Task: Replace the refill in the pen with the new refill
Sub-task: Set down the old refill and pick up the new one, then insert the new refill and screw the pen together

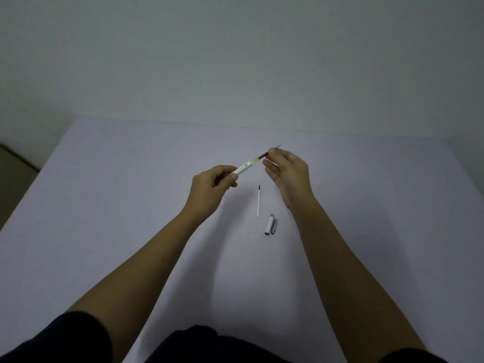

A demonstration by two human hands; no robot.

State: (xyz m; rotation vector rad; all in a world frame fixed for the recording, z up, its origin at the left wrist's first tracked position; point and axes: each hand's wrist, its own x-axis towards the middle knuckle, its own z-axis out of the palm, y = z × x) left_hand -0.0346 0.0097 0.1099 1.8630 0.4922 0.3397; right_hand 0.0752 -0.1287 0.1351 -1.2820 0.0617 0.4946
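Observation:
My left hand [212, 183] grips the white pen barrel [243, 169], held above the table and pointing up and to the right. A dark refill with a yellow band [262, 156] sticks partly out of the barrel's open end. My right hand [288, 171] pinches this refill near its metal tip between thumb and forefinger. A second refill [258, 201], white with a dark tip, lies on the table between my hands. The pen's white cap with a grey clip [270, 224] lies just right of and below that refill.
The white table [131, 195] spreads wide around my hands, its far edge meeting a plain wall. At the far left the table's edge drops to a brownish floor [13, 169]. My dark sleeves show at the bottom.

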